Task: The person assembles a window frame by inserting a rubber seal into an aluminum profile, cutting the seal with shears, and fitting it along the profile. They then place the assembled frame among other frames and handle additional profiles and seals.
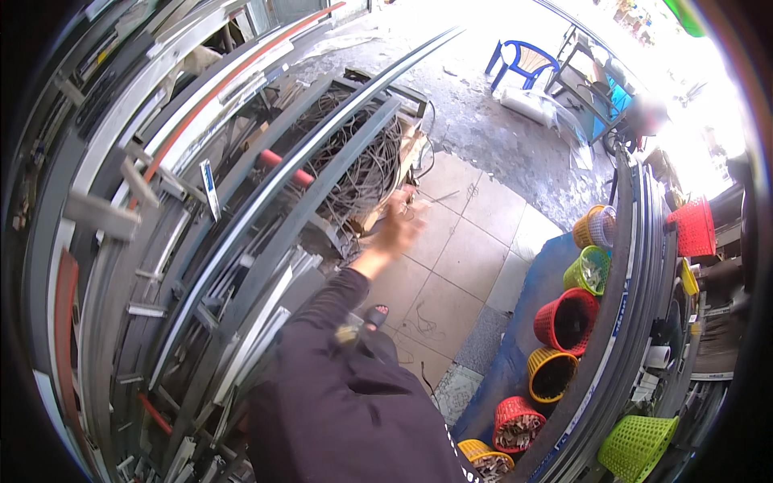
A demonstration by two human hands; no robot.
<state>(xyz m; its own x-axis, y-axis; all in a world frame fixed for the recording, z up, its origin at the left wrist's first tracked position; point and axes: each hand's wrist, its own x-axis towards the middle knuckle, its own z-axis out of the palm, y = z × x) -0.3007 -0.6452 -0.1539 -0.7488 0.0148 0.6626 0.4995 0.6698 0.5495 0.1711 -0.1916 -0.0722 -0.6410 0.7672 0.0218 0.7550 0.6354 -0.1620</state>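
Long grey bar (pixel 322 189): a dark metal profile lying on top of the stacked lengths to my left, running from near my sleeve up and away toward the sunlit yard; my hand is at its right side, close to its far half.
Hand in view (pixel 400 219): 1 hand, stretched out in front of me over the edge of the pile, blurred by motion. I cannot tell which of my 2 hands it is for certain; the arm comes up from my right side, so I take it as my right.
Fingers: smeared in the picture, so I cannot tell whether they are spread, together or closed on anything.
Other hand: not in sight.
Sleeve (pixel 338 378): dark purple, filling the lower middle of the view, with the bare wrist showing beyond it.
Wire tangle (pixel 362 161): a heap of grey cable just beyond and left of my hand, lying among the profiles.
Metal stack (pixel 161 241): grey, white and silver lengths piled along the whole left side, with a red roll (pixel 283 167) resting on them.
Floor (pixel 459 249): pale tiles under my hand, rough concrete farther out.
Baskets: a red basket (pixel 568 318), a green basket (pixel 588 270) and a yellow basket (pixel 550 374) in a row on blue sheeting to the right.
Blue chair (pixel 522 63): plastic, well away in the yard.
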